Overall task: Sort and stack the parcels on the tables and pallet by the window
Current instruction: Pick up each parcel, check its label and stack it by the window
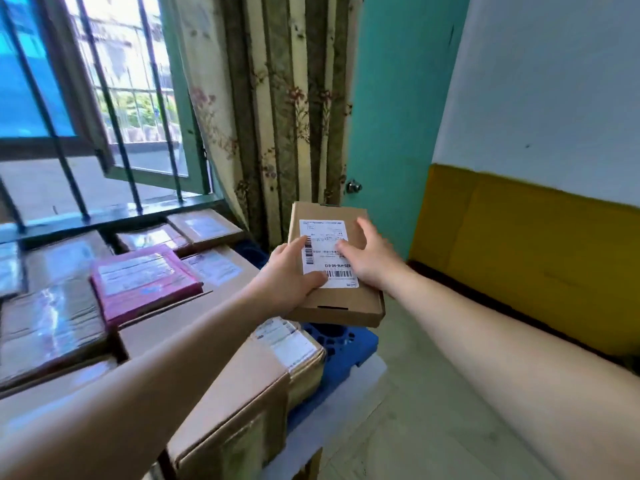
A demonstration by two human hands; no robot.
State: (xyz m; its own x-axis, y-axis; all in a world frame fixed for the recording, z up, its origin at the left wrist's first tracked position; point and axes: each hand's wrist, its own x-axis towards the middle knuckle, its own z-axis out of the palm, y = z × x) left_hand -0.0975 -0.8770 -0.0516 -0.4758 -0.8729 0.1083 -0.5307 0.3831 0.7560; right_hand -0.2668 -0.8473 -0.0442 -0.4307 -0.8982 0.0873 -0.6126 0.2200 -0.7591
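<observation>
From here I can't read the white label (327,252) on the flat cardboard parcel (334,271); its print is too small, and my left hand (289,275) and right hand (367,259) each cover part of it. The parcel's underside is hidden, so are my left fingers beneath it. Left of that parcel, the pink parcel (143,284) has a blurred label, and the boxes past it run off the frame's left edge. Below it, the blue pallet (341,348) is mostly buried under cartons.

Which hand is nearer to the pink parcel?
Left. The left hand grips the flat brown box's near left edge, right of the pink parcel; the right hand is farther right.
</observation>
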